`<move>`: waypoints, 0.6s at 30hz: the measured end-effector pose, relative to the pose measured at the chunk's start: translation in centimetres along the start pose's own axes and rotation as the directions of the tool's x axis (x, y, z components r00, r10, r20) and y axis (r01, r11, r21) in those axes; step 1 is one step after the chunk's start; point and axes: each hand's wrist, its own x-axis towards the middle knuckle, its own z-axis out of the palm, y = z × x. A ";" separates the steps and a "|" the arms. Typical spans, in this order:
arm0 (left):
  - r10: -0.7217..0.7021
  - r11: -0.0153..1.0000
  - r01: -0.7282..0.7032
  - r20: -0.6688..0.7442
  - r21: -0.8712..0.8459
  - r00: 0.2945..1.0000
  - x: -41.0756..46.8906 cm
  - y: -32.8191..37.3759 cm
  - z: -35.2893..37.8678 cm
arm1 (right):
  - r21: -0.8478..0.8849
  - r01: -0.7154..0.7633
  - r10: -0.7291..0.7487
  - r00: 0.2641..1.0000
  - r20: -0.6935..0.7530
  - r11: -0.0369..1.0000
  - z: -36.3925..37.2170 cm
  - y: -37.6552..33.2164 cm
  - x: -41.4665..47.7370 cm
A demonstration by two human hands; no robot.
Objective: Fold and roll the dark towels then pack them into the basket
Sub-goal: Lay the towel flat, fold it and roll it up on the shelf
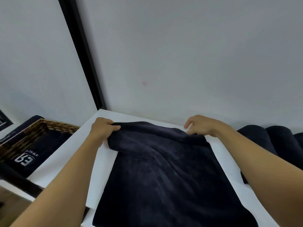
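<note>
Navy towel [164, 169] on desk [105, 161]: soft, limp, light.
Corners judged best hold: left hand [103, 128] grips towel's far-left, right hand [200, 125] fingers pinch far-right.

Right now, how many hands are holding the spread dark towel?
2. The left hand grips the far left corner of the dark towel; the right hand holds the far right corner. None hidden.
</note>
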 end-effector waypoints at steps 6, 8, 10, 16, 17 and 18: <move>-0.013 1.000 0.013 -0.008 -0.026 1.000 -0.3 -0.4 -0.2 | -0.046 -0.085 0.093 0.975 0.202 0.995 0.1 -0.7 -2.0; -0.012 1.000 0.012 -0.011 -0.026 1.000 -0.5 -0.4 -0.2 | -0.028 -0.025 0.030 0.983 0.181 0.999 0.9 -1.0 -2.3; -0.006 1.000 0.006 -0.014 -0.024 1.000 -0.6 -0.5 -0.3 | 0.019 0.050 -0.051 0.996 0.077 0.999 1.3 -1.3 -2.6; 0.006 0.998 -0.007 -0.028 -0.055 1.000 -0.9 -0.4 -0.7 | -0.009 0.206 -0.200 0.937 -0.287 0.979 -0.3 -1.1 -2.9; 0.007 0.997 -0.009 -0.026 -0.072 1.000 -0.9 -0.3 -0.8 | -0.020 0.223 -0.219 0.927 -0.306 0.975 -0.9 -1.1 -2.9; 0.014 0.996 -0.016 -0.021 -0.092 1.000 -0.9 0.1 -1.0 | -0.066 0.229 -0.239 0.923 -0.302 0.971 -1.6 -1.2 -2.8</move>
